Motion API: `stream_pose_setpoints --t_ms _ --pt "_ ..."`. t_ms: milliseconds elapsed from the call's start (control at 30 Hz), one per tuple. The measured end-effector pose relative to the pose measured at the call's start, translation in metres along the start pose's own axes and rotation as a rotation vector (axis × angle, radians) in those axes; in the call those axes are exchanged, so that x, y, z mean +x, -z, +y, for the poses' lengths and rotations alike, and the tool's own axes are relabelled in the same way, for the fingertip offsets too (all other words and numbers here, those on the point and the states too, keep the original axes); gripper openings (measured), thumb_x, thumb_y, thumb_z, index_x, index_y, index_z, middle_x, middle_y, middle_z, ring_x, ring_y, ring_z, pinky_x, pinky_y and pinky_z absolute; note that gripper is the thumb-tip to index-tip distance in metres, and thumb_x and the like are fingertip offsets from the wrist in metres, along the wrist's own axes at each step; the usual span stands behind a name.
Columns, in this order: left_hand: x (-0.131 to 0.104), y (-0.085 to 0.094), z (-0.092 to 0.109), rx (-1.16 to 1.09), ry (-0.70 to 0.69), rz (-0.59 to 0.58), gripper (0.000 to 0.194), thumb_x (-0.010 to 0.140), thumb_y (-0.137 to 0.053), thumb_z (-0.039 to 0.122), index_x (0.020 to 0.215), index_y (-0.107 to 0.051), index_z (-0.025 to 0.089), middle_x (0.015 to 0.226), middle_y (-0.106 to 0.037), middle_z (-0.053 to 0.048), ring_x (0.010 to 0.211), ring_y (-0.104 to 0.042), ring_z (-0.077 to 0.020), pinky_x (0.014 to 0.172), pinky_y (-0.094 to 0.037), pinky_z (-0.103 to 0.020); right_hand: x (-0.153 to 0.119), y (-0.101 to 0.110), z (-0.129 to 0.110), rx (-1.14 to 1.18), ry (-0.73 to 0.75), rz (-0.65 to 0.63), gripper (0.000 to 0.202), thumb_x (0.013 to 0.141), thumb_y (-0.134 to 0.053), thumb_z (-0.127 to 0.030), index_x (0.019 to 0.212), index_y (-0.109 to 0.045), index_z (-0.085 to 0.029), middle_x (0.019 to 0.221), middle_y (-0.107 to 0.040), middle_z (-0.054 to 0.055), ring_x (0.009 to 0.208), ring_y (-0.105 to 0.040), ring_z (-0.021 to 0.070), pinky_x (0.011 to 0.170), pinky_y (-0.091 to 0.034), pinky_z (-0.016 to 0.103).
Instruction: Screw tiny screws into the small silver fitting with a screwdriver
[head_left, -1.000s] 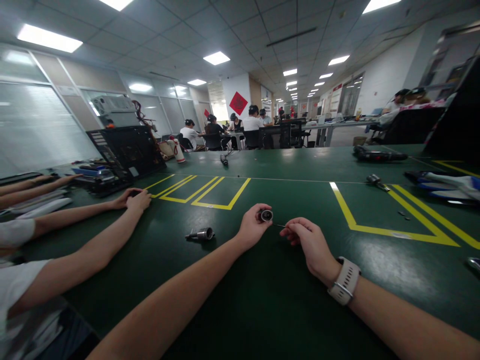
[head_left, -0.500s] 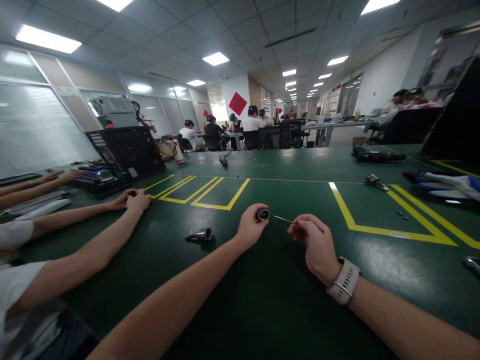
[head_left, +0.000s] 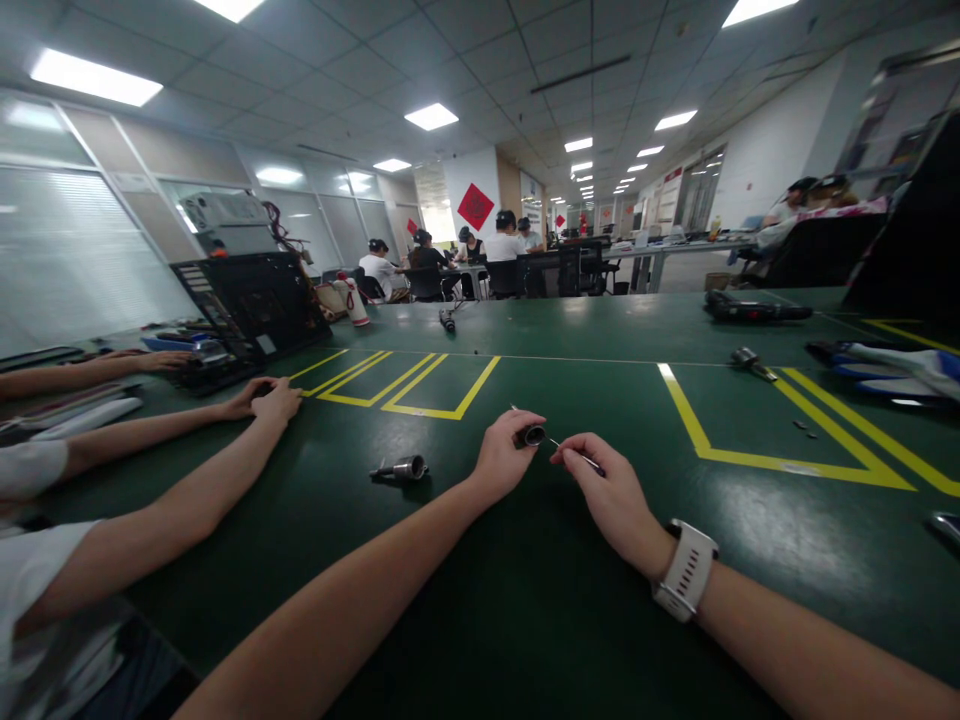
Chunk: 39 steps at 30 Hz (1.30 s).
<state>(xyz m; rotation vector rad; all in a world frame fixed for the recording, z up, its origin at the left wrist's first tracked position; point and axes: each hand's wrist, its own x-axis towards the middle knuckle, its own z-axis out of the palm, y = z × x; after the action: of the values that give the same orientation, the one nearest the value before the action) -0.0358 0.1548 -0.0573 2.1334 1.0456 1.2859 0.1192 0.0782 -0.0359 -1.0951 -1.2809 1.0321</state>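
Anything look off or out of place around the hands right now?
Nothing stands out. The left hand holds a small metal ring, the right hand pinches a thin pin at it, and a metal cylinder lies on its side on the green table.

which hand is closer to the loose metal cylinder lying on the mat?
Left. The left hand sits just right of the metal cylinder, apart from it, pinching a small round part. The right hand is farther right, beyond the left, holding a thin pin.
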Motion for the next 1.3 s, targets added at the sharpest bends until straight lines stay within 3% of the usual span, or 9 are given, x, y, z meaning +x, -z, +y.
stream_pose_setpoints --t_ms 300,667,1100,1300 --pt "0.0 -0.002 -0.006 -0.104 0.036 -0.01 0.033 0.065 -0.06 0.004 0.096 -0.063 0.016 0.095 -0.062 -0.006 0.088 -0.061 -0.0174 0.077 -0.05 -0.03 0.011 0.005 0.005 0.275 -0.147 -0.005 0.013 0.073 -0.055 -0.03 0.075 -0.061 -0.018 0.074 -0.069 0.007 0.07 -0.058 0.0185 0.066 -0.044 0.033" --pt "-0.001 -0.001 -0.007 0.002 0.016 0.008 0.035 0.066 -0.058 0.003 0.096 -0.063 0.019 0.098 -0.061 -0.005 0.091 -0.06 -0.0181 0.078 -0.051 -0.031 0.003 0.001 0.004 0.193 -0.086 0.023 0.013 0.074 -0.06 -0.032 0.075 -0.065 -0.019 0.08 -0.068 0.005 0.076 -0.057 0.019 0.069 -0.04 0.032" --pt "0.0 -0.002 -0.009 -0.201 0.115 -0.006 0.039 0.062 -0.062 0.003 0.099 -0.062 0.015 0.096 -0.064 -0.006 0.088 -0.062 -0.0175 0.081 -0.051 -0.033 0.01 0.007 0.002 0.374 -0.222 0.002 0.013 0.07 -0.06 -0.03 0.074 -0.062 -0.018 0.076 -0.071 0.005 0.068 -0.058 0.0171 0.064 -0.042 0.031" --pt "0.001 -0.002 -0.012 -0.107 0.089 0.026 0.039 0.062 -0.06 0.001 0.097 -0.063 0.017 0.098 -0.063 -0.005 0.092 -0.061 -0.0185 0.079 -0.051 -0.032 0.01 0.006 0.005 0.396 -0.223 0.002 0.012 0.07 -0.061 -0.03 0.075 -0.063 -0.019 0.076 -0.071 0.005 0.067 -0.058 0.0164 0.064 -0.042 0.03"
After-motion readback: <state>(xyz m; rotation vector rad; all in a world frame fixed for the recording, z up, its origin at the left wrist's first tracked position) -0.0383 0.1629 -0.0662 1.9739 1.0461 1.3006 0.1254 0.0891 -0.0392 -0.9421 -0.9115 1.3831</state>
